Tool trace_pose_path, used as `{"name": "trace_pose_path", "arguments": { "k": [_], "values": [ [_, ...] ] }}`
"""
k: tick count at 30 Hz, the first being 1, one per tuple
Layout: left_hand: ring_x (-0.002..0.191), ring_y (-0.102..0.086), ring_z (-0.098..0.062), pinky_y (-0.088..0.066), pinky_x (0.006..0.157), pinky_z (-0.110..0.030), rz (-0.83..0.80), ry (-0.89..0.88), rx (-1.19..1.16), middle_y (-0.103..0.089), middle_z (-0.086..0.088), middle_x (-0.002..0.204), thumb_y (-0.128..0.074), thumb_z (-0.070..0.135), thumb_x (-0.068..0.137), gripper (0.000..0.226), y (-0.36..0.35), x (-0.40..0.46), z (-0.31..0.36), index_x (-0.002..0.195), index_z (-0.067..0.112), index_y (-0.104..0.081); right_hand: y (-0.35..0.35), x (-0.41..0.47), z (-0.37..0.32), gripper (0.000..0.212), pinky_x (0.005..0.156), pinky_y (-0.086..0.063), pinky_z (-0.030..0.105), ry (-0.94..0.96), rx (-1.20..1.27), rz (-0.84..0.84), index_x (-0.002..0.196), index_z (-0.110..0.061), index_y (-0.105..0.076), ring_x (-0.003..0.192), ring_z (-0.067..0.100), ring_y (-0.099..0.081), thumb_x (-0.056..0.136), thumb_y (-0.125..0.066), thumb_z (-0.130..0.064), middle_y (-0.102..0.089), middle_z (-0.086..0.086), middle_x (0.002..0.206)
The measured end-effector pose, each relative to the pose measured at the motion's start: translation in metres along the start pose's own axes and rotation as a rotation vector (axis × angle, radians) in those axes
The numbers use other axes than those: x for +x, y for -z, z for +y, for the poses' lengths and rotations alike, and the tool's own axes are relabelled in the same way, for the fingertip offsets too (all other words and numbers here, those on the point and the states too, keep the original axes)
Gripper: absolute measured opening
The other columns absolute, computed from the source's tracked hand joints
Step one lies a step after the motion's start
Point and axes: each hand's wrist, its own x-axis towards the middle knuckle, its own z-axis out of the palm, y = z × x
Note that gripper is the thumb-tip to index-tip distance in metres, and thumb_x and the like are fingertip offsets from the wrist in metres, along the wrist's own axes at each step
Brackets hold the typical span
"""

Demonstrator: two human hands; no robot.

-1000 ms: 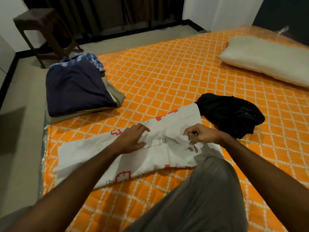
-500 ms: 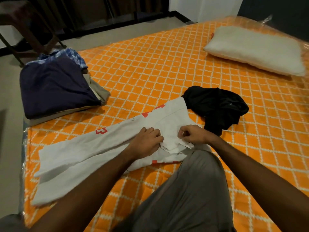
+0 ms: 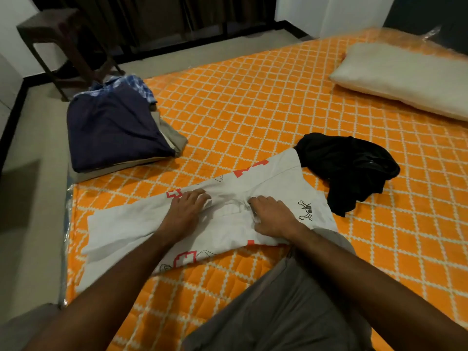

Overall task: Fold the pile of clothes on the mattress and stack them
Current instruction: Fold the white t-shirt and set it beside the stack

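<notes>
On the mattress point(image 3: 253, 102): 1 white printed garment point(image 3: 228, 224) spread flat, 1 crumpled black garment point(image 3: 347, 168), 1 stack of folded clothes point(image 3: 116, 130), 1 white pillow point(image 3: 402, 77).

In the stack: 1 navy piece point(image 3: 111, 127) on top, 1 blue checked piece point(image 3: 131, 83) showing behind, at least 1 beige piece point(image 3: 174, 136) underneath; exact number of layers unclear.

On the white printed garment: 2 hands, 1 left hand point(image 3: 186, 211) and 1 right hand point(image 3: 274, 216); 1 skull-and-crossbones print point(image 3: 306, 210); 4 red-outlined marks visible.

Beyond the mattress: 1 dark wooden stool point(image 3: 60, 39).
</notes>
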Motion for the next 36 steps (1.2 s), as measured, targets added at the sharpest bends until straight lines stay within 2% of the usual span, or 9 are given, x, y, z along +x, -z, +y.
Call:
{"name": "trace_pose_path", "arguments": {
  "k": [6, 12, 15, 18, 22, 25, 29, 32, 36],
  "values": [
    [0.102, -0.053, -0.032, -0.048, 0.07, -0.045, -0.033, 0.028, 0.216, -0.053, -0.011, 0.124, -0.077, 0.009, 0.076, 0.048, 0.009, -0.026, -0.044, 0.115, 0.018, -0.05, 0.007, -0.009, 0.008, 0.04, 0.064, -0.037, 0.035, 0.061, -0.098, 0.069, 0.13, -0.024, -0.032, 0.098, 0.026, -0.057, 0.097, -0.055, -0.028, -0.05, 0.003, 0.118],
    [0.08, -0.049, -0.025, -0.042, 0.062, -0.037, -0.032, 0.024, 0.195, -0.053, -0.004, 0.097, -0.076, 0.023, 0.08, 0.032, 0.013, -0.069, -0.083, 0.101, 0.019, -0.052, 0.018, -0.007, 0.0, 0.035, 0.091, -0.04, 0.042, 0.027, -0.099, -0.166, 0.126, -0.021, -0.044, 0.114, 0.03, -0.052, 0.093, -0.053, -0.031, -0.052, 0.005, 0.123],
    [0.076, -0.05, -0.025, -0.039, 0.06, -0.037, -0.028, 0.127, 0.071, -0.052, 0.001, 0.09, -0.071, 0.024, 0.083, 0.027, 0.015, -0.095, -0.093, 0.094, 0.024, -0.046, 0.015, 0.003, -0.025, 0.021, 0.076, -0.041, 0.036, 0.127, 0.111, -0.036, 0.107, -0.023, -0.053, 0.1, 0.026, -0.058, 0.088, -0.056, -0.031, -0.06, -0.001, 0.107],
    [0.074, -0.049, -0.024, -0.039, 0.059, -0.037, -0.035, 0.143, 0.038, -0.051, 0.002, 0.088, -0.064, 0.022, 0.089, 0.021, 0.014, -0.115, -0.1, 0.093, 0.025, -0.044, 0.002, 0.019, -0.068, 0.022, 0.072, -0.042, 0.034, 0.183, 0.226, 0.049, 0.115, -0.023, -0.054, 0.09, 0.019, -0.057, 0.096, -0.055, -0.034, -0.059, -0.006, 0.098],
    [0.082, -0.052, -0.021, -0.035, 0.063, -0.034, -0.053, 0.115, 0.084, -0.054, 0.003, 0.096, -0.047, 0.038, 0.093, 0.015, 0.02, -0.137, -0.123, 0.1, 0.025, -0.049, -0.017, 0.052, -0.121, 0.043, 0.087, -0.044, 0.043, 0.246, 0.049, 0.193, 0.132, -0.018, -0.054, 0.114, 0.029, -0.049, 0.093, -0.058, -0.035, -0.051, 0.007, 0.131],
    [0.086, -0.05, -0.02, -0.034, 0.07, -0.036, -0.009, 0.163, 0.121, -0.054, 0.002, 0.099, -0.03, 0.049, 0.094, 0.034, 0.021, -0.159, -0.139, 0.098, 0.025, -0.053, -0.021, 0.071, -0.151, 0.039, 0.093, -0.041, 0.045, 0.23, 0.047, 0.137, 0.13, -0.017, -0.055, 0.116, 0.033, -0.048, 0.097, -0.053, -0.038, -0.051, 0.009, 0.129],
    [0.113, -0.052, -0.026, -0.042, 0.091, -0.046, 0.138, 0.5, -0.094, -0.054, -0.002, 0.128, -0.045, 0.047, 0.095, 0.031, 0.017, -0.176, -0.161, 0.101, 0.022, -0.063, -0.022, 0.075, -0.181, 0.023, 0.092, -0.041, 0.043, 0.307, 0.056, 0.14, 0.116, -0.022, -0.059, 0.111, 0.027, -0.051, 0.098, -0.05, -0.034, -0.054, 0.003, 0.116],
    [0.124, -0.051, -0.031, -0.039, 0.1, -0.044, 0.328, 0.739, -0.378, -0.051, -0.009, 0.138, -0.052, 0.026, 0.096, 0.035, 0.018, -0.177, -0.174, 0.129, 0.017, -0.057, -0.029, 0.07, -0.215, 0.03, 0.085, -0.043, 0.042, 0.405, 0.075, 0.182, 0.122, -0.021, -0.058, 0.109, 0.028, -0.05, 0.093, -0.058, -0.031, -0.052, 0.004, 0.122],
    [0.133, -0.046, -0.032, -0.035, 0.107, -0.038, 0.08, 0.697, -0.509, -0.051, -0.014, 0.142, -0.057, 0.027, 0.095, 0.05, 0.033, -0.159, -0.195, 0.143, 0.016, -0.049, -0.047, 0.065, -0.271, 0.042, 0.081, -0.045, 0.044, 0.539, 0.038, 0.194, 0.126, -0.018, -0.057, 0.107, 0.032, -0.05, 0.088, -0.059, -0.037, -0.051, 0.008, 0.126]
  ]
}}
